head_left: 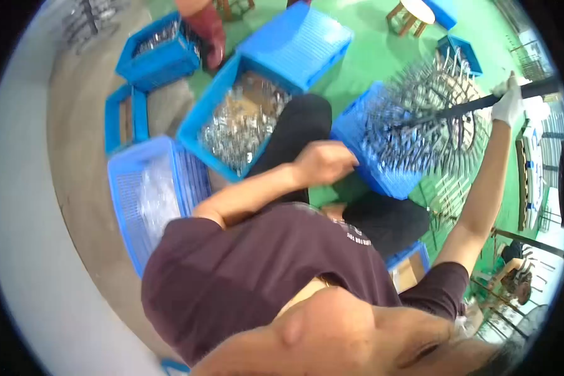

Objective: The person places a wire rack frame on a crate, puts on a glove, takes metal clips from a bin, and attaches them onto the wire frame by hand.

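My right hand (pixel 509 105), in a white glove, is closed round a dark pole (pixel 476 108). Many thin metal prongs spread out from this pole and form a bristly hanging rack (pixel 420 119). My bare left hand (pixel 324 163) is closed and slightly blurred, in front of my lap and near the blue crate (pixel 385 178) beneath the rack. Whatever its fingers may hold is hidden. Beyond my left knee, a blue bin (pixel 191 133) contains a heap of small shiny metal parts (pixel 232 135).
A blue basket (pixel 122 207) with clear plastic stands at the left. An upturned blue crate (pixel 297 44) sits against the parts bin, and another crate (pixel 160 75) holds metal pieces. Another person's boot (pixel 214 47) is close by. A wooden stool (pixel 413 14) stands farther off.
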The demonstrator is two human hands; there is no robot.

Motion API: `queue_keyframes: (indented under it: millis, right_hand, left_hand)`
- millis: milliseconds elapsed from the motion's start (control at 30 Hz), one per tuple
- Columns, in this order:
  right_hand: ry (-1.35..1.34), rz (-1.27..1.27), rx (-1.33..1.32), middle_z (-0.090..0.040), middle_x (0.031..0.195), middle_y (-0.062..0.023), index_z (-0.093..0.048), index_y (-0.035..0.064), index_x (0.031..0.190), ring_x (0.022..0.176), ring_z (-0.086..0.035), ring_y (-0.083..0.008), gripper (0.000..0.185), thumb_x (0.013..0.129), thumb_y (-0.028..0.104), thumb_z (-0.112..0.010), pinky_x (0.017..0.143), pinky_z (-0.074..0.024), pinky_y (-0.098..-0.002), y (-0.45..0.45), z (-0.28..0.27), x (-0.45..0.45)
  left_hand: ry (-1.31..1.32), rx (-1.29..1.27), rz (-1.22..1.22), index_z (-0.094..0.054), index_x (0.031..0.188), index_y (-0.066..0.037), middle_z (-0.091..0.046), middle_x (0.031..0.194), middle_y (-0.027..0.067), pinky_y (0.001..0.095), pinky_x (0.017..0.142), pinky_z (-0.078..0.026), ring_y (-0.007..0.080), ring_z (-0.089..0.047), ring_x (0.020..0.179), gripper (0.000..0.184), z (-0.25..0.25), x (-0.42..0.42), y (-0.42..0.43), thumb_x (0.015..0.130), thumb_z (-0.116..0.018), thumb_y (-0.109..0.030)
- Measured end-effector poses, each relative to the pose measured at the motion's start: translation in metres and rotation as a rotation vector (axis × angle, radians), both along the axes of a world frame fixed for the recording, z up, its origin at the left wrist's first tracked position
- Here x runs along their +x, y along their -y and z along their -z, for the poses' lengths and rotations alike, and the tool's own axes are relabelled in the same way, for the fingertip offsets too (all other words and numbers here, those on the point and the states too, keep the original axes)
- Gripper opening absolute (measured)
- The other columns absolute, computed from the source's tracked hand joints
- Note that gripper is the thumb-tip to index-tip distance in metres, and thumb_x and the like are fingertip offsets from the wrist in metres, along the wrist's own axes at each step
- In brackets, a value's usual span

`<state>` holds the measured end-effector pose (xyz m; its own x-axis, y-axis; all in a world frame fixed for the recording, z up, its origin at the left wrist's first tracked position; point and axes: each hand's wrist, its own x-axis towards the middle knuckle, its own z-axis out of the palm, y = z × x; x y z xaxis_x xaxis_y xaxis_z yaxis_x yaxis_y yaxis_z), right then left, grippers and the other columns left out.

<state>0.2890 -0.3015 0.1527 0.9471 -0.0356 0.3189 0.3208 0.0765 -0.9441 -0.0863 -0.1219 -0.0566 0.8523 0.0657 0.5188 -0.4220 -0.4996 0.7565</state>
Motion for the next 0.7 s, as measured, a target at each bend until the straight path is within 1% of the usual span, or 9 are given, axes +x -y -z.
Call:
queue_keyframes:
  millis: [67,100,133,233,333,367,533,633,700]
  right_hand:
    - [-0.036,-0.070,0.003,-0.036,0.062,0.0016,-0.056,-0.0044,0.121,0.054,-0.037,-0.0122,0.033,0.096,0.016,-0.051,0.058,-0.0418,-0.0297,0.018,0.012,0.025]
    - [-0.031,-0.092,0.008,-0.036,0.062,0.0018,-0.054,-0.0039,0.124,0.055,-0.037,-0.0123,0.034,0.096,0.016,-0.051,0.059,-0.0426,-0.0302,0.017,0.010,0.027]
    - [-0.045,-0.080,0.003,-0.035,0.062,0.0018,-0.054,-0.0035,0.124,0.056,-0.037,-0.0124,0.034,0.096,0.016,-0.051,0.060,-0.0427,-0.0304,0.014,0.010,0.026]
    - [-0.060,-0.045,-0.017,-0.034,0.062,0.0018,-0.053,-0.0025,0.124,0.057,-0.037,-0.0128,0.034,0.096,0.017,-0.051,0.062,-0.0430,-0.0310,0.007,0.007,0.011]
    - [-0.036,-0.056,-0.010,-0.034,0.062,0.0014,-0.052,-0.0019,0.123,0.057,-0.037,-0.0140,0.033,0.096,0.017,-0.051,0.063,-0.0438,-0.0322,0.009,0.011,0.015]
    - [-0.038,-0.067,-0.018,-0.034,0.062,0.0013,-0.052,-0.0021,0.123,0.057,-0.038,-0.0141,0.034,0.096,0.017,-0.051,0.063,-0.0440,-0.0324,0.012,0.013,0.020]
    - [-0.023,-0.064,-0.053,-0.033,0.062,0.0012,-0.050,-0.0027,0.126,0.056,-0.037,-0.0142,0.035,0.095,0.015,-0.051,0.062,-0.0437,-0.0328,0.017,0.015,0.032]
    - [0.000,-0.017,-0.024,-0.033,0.061,0.0012,-0.051,-0.0027,0.125,0.055,-0.037,-0.0140,0.035,0.096,0.015,-0.051,0.060,-0.0427,-0.0324,0.008,0.010,0.011]
    - [-0.006,0.002,0.003,-0.036,0.060,0.0007,-0.056,-0.0033,0.120,0.053,-0.038,-0.0137,0.032,0.095,0.017,-0.055,0.057,-0.0420,-0.0311,0.018,0.012,0.028]
  left_hand:
    - [-0.037,-0.077,-0.392,-0.068,0.090,-0.006,-0.067,0.088,0.0097,0.0350,0.069,-0.051,0.0271,-0.063,0.079,0.008,-0.009,-0.039,-0.038,0.086,-0.064,-0.012]
    - [-0.043,0.147,-0.586,-0.067,0.093,-0.005,-0.067,0.087,0.0096,0.0340,0.071,-0.051,0.0263,-0.064,0.079,0.009,0.003,-0.055,-0.059,0.087,-0.062,-0.010]
    - [-0.186,-0.224,-0.761,-0.066,0.096,-0.003,-0.066,0.086,0.0095,0.0331,0.073,-0.050,0.0251,-0.064,0.079,0.011,0.037,-0.071,-0.089,0.089,-0.062,-0.010]
    - [-0.453,-0.273,-1.148,-0.067,0.099,-0.004,-0.068,0.085,0.0127,0.0341,0.073,-0.050,0.0269,-0.066,0.081,0.019,0.133,-0.132,-0.175,0.089,-0.062,-0.020]
    - [-0.750,0.032,-1.055,-0.068,0.099,-0.005,-0.068,0.081,0.0144,0.0400,0.074,-0.050,0.0302,-0.067,0.081,0.030,0.214,-0.157,-0.215,0.088,-0.062,-0.032]
    - [-0.964,0.005,-0.962,-0.066,0.107,-0.007,-0.068,0.093,0.0172,0.0435,0.083,-0.049,0.0330,-0.065,0.093,0.040,0.239,-0.152,-0.223,0.085,-0.064,-0.040]
    - [-0.857,0.602,-0.513,-0.047,0.137,-0.021,-0.041,0.143,0.0162,0.0470,0.104,-0.038,0.0369,-0.041,0.130,0.063,0.239,-0.089,-0.187,0.081,-0.068,-0.041]
    - [-0.792,0.698,-0.449,-0.039,0.143,-0.026,-0.031,0.147,0.0165,0.0507,0.106,-0.036,0.0412,-0.031,0.135,0.072,0.270,-0.063,-0.190,0.080,-0.070,-0.041]
    - [-0.973,0.649,-0.398,-0.035,0.145,-0.026,-0.029,0.147,0.0209,0.0498,0.105,-0.037,0.0434,-0.029,0.135,0.077,0.254,-0.049,-0.179,0.079,-0.072,-0.038]
